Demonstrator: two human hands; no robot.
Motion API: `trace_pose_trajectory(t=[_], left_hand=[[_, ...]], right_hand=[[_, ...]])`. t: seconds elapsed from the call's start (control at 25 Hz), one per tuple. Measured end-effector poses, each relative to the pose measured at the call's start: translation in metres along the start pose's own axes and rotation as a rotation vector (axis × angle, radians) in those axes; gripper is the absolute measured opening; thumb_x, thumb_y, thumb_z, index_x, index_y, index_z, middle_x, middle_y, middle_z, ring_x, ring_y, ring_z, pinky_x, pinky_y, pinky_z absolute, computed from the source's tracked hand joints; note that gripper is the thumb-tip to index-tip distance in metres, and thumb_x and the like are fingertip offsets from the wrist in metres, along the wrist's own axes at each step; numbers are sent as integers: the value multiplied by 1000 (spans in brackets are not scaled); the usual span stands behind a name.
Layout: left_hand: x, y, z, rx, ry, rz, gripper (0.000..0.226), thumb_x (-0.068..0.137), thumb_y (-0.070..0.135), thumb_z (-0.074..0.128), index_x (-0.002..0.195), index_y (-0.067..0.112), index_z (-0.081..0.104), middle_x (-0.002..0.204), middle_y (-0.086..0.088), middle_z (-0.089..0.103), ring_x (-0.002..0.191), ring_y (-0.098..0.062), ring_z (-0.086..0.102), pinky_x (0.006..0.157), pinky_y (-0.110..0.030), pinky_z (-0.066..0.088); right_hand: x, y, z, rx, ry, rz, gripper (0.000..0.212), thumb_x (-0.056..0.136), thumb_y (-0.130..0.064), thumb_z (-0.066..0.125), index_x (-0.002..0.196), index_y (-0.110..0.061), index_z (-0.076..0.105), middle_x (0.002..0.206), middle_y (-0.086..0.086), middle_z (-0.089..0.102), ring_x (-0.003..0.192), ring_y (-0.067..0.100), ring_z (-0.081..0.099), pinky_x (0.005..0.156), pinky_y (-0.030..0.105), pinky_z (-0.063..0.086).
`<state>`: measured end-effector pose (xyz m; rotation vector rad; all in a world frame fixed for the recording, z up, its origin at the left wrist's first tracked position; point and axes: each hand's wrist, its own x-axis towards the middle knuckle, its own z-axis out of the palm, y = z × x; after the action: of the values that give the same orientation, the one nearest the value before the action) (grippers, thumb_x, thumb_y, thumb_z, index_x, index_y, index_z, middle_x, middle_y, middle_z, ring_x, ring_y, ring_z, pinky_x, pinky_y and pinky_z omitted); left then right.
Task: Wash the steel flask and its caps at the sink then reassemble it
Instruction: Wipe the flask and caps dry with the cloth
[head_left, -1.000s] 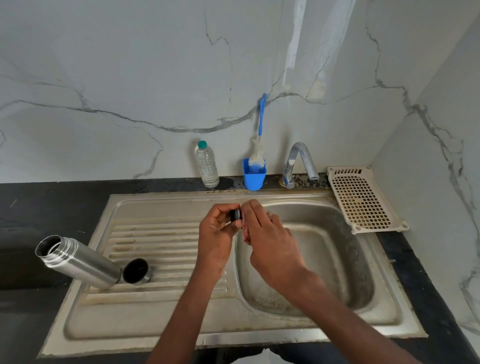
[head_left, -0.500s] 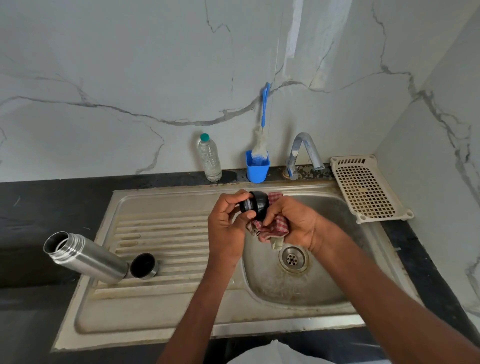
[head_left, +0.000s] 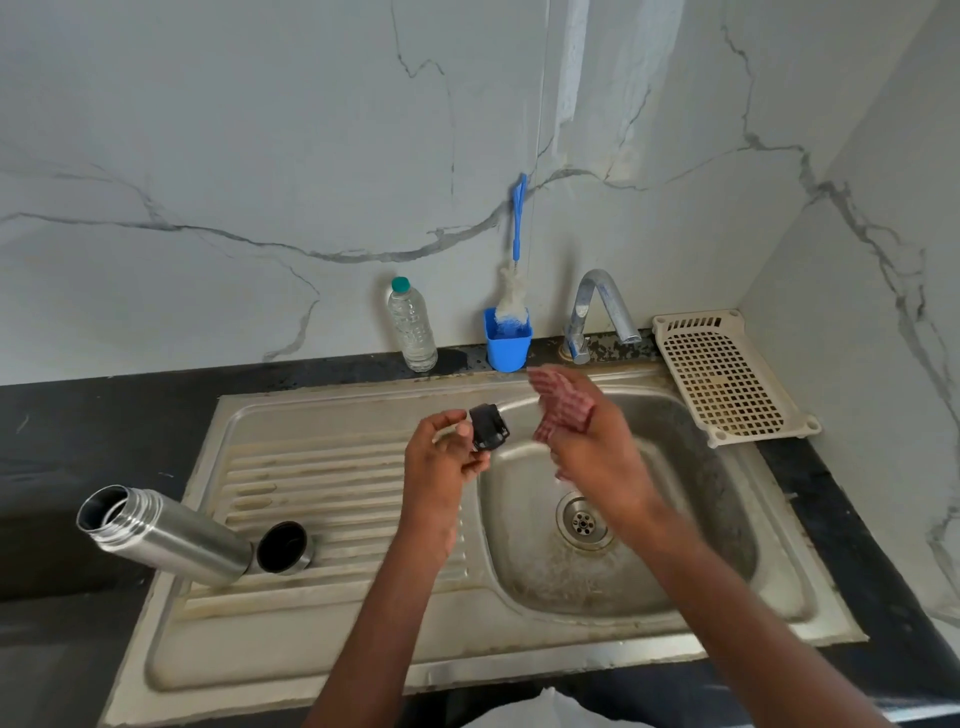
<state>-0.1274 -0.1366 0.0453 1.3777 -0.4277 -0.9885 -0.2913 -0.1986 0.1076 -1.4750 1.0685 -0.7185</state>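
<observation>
At the centre of the frame the two hands have come apart. Half a second earlier the red scrub cloth (head_left: 563, 408) was pressed right against the black inner cap (head_left: 488, 427); now there is a clear gap between them, with the cloth lifted up and to the right, over the basin of the sink (head_left: 519, 660). The left hand (head_left: 441, 467) pinches the cap between thumb and curled fingers, holding it above the inner edge of the basin, just right of the ribbed drainboard. The right hand (head_left: 597, 452) grips the cloth, which is bunched against its fingers and blurred with motion (how the individual fingers lie is hard to make out).

The break in contact suggests a pause in scrubbing this cap, perhaps to turn it to a fresh face or to take it to a rinse; no stream shows from the tap (head_left: 597, 306) at upper centre.

The steel flask (head_left: 166, 535) lies on its side at the lower left, open mouth pointing to the left edge of the frame, its base on the drainboard. The outer cup cap (head_left: 283, 548) lies touching its base, dark opening toward the camera. Both look untouched, so most of the washing and all of the reassembly seem to remain.
</observation>
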Motion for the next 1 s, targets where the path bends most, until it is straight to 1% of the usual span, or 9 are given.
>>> trace_pose_trajectory(t=[0.12,0.2,0.28,0.48,0.56,0.64,0.72,0.84,1.0], left_hand=[[-11,14,16,-463,-130,-318,28,111,17,46,97,5,66,77,-10,66,57,-14,58,58,-28,56],[-17,20,18,-459,-158,-349,34,113,23,41,98,5,66,72,-9,63,49,-12,48,50,-26,48],[-21,23,16,-399,-153,-346,36,114,28,39,106,5,65,75,-9,64,49,-12,44,50,-27,45],[-21,26,18,-487,-79,-435,41,113,30,43,107,2,72,88,-14,77,70,-19,73,64,-30,61],[-22,24,18,-379,-101,-450,44,113,35,42,94,6,69,70,-9,68,49,-13,60,50,-27,48],[-22,20,17,-348,-103,-472,45,113,38,39,86,11,62,60,-3,52,37,-8,39,38,-22,31],[-20,17,15,-412,-123,-506,44,114,37,39,86,11,61,60,-1,49,34,-5,34,33,-19,27],[-18,18,12,-460,-115,-521,40,113,34,38,95,10,63,62,-1,51,34,-5,33,33,-19,27],[-14,14,18,-302,10,-387,44,115,39,33,99,10,62,59,-3,51,36,-8,36,39,-21,30]], right_hand=[[-7,8,27,-342,-126,-448,63,90,-9,38,153,-15,44,153,-2,49,143,9,46,119,32,40],[-10,30,29,-383,-155,-455,70,90,-10,39,160,-17,34,162,-1,40,151,12,37,123,40,36],[-12,39,23,-387,-124,-373,81,88,2,43,163,-26,28,164,-8,37,150,6,36,121,44,39],[-28,34,33,-680,-101,-624,73,90,-8,29,163,-18,29,172,-4,22,158,9,18,126,36,30],[-31,34,33,-633,-68,-556,79,85,-8,29,163,-23,31,171,-9,23,157,4,18,121,35,37],[-24,34,28,-575,-32,-520,81,83,-10,30,161,-30,34,169,-15,26,154,0,22,114,27,42],[-20,39,23,-583,-25,-580,78,83,-2,40,156,-29,44,161,-13,41,147,7,41,110,29,48],[-14,47,16,-343,129,-436,58,88,8,59,132,-30,66,126,-14,68,112,5,66,88,37,61],[-18,32,18,-230,134,-447,29,93,-15,76,119,-27,72,107,-13,71,85,9,70,73,32,60]])
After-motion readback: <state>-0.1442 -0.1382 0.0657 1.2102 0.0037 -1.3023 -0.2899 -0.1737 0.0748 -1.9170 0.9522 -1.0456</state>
